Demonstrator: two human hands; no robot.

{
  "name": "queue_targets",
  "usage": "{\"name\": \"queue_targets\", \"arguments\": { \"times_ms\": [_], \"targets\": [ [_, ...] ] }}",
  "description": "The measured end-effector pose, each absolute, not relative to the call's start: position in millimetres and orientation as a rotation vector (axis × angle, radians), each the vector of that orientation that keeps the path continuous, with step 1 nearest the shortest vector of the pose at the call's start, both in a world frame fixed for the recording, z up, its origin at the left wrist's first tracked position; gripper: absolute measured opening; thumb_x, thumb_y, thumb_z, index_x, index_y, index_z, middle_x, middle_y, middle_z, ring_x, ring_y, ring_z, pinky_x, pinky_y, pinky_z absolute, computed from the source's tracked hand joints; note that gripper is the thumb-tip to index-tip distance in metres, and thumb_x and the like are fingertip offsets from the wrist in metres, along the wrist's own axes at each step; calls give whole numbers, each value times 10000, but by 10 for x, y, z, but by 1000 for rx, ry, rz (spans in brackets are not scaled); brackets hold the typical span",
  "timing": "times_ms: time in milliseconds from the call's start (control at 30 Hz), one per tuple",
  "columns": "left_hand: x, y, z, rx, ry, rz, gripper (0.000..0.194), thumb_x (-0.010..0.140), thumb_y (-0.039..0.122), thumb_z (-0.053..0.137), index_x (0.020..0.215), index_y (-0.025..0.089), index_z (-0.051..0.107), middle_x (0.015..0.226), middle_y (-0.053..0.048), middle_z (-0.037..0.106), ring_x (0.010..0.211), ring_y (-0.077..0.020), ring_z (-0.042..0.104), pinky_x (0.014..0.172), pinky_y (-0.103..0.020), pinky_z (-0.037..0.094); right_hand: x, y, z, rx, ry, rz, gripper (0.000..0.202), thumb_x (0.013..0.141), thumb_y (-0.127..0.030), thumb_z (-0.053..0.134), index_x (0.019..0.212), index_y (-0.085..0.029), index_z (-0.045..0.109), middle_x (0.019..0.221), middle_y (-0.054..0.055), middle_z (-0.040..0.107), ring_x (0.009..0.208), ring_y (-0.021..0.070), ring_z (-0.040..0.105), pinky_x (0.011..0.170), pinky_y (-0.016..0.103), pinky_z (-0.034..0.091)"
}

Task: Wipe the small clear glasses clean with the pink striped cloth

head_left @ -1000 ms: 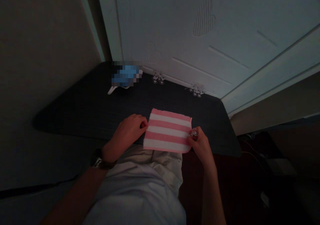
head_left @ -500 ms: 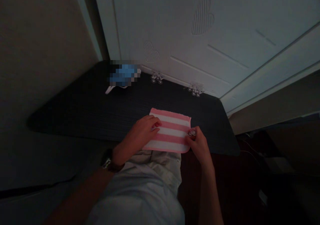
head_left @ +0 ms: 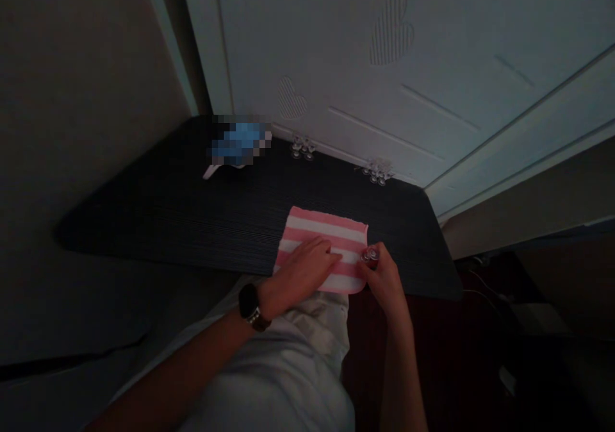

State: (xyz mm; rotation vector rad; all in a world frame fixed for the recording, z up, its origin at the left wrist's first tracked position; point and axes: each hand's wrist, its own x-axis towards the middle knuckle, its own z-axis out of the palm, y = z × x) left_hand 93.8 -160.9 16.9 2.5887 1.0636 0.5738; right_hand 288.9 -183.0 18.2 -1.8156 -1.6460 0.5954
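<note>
A pink-and-white striped cloth (head_left: pixel 353 234) lies flat at the front edge of the dark table. My left hand (head_left: pixel 307 266) rests across its middle, fingers stretched toward the right and not gripping. At the cloth's right edge, my right hand (head_left: pixel 387 281) is closed on a small shiny round piece (head_left: pixel 369 255), clear or metallic. Its exact kind is too small and dim to make out. The right thumb is close to the cloth's edge; whether it touches the cloth I cannot tell.
The dark table (head_left: pixel 168 220) stands against a white panel (head_left: pixel 331 47) with heart reliefs. Along the back are two clusters of small shiny round pieces, a left cluster (head_left: pixel 303 147) and a right cluster (head_left: pixel 378 172). A blurred blue object (head_left: pixel 240 142) lies at back left.
My left hand has moved right, from the cloth's left edge to its middle. My right hand stays at the right edge with the shiny piece.
</note>
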Motion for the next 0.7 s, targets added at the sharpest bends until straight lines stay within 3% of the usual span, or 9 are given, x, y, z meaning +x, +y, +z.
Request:
{"name": "queue_targets", "arguments": {
  "times_ms": [400, 700],
  "targets": [
    [284, -1528, 228, 2436, 1247, 468, 279, 896, 236, 432, 1054, 228, 663, 1051, -53, 624, 1002, -204, 516, 871, -316, 407, 2889, -1834, 185, -1841, -1648, 595, 94, 710, -168, 493, 777, -215, 447, 739, -16, 531, 658, 160, 491, 597, 260, 355],
    [149, -1533, 271, 2377, 1396, 430, 280, 890, 252, 416, 980, 212, 678, 935, -59, 629, 940, -211, 528, 816, -317, 423, 2884, -1842, 210, -1832, -1645, 599, 95, 712, -158, 490, 784, -213, 462, 746, -9, 544, 654, 160, 498, 590, 260, 358]
  ]
}}
